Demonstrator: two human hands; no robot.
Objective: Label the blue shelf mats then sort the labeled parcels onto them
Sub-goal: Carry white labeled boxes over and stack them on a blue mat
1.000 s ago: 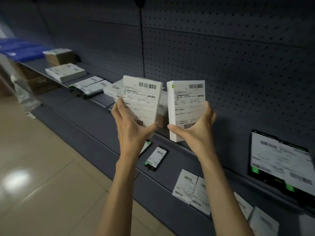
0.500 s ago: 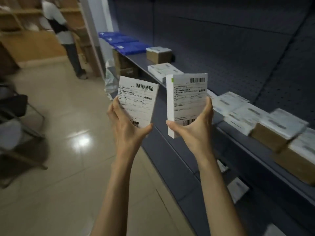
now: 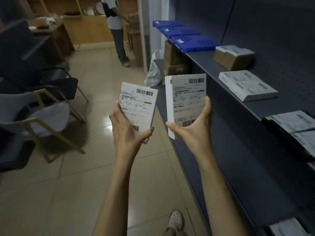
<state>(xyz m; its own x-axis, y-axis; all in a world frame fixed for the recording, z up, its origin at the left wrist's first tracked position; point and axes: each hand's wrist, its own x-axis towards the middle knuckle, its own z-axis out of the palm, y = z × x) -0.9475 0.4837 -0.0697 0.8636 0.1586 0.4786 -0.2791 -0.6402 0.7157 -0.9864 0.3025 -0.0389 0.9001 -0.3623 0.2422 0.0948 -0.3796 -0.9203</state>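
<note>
Two parcels, left (image 3: pixel 139 110) and right (image 3: pixel 186 103), stay gripped; blue mats (image 3: pixel 192 40) now nearer.

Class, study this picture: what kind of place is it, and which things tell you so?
Probably a parcel sorting or storage room: long grey shelving carrying labelled parcels, blue shelf mats, and stacked cardboard boxes on the floor.

Two white labelled box parcels side by side, left hand (image 3: pixel 127 133) holding one (image 3: pixel 139 108), right hand (image 3: pixel 190 132) the other (image 3: pixel 185 101), over the beige tiled floor (image 3: pixel 81 184) beside the dark grey metal shelf (image 3: pixel 238 103). Blue ribbed shelf mats (image 3: pixel 185 35) at the shelf's far end; brown cardboard box (image 3: pixel 233 57), then flat white parcel (image 3: pixel 247 85) nearer. Grey-seated chairs (image 3: pixel 42 116) to the left.
</note>
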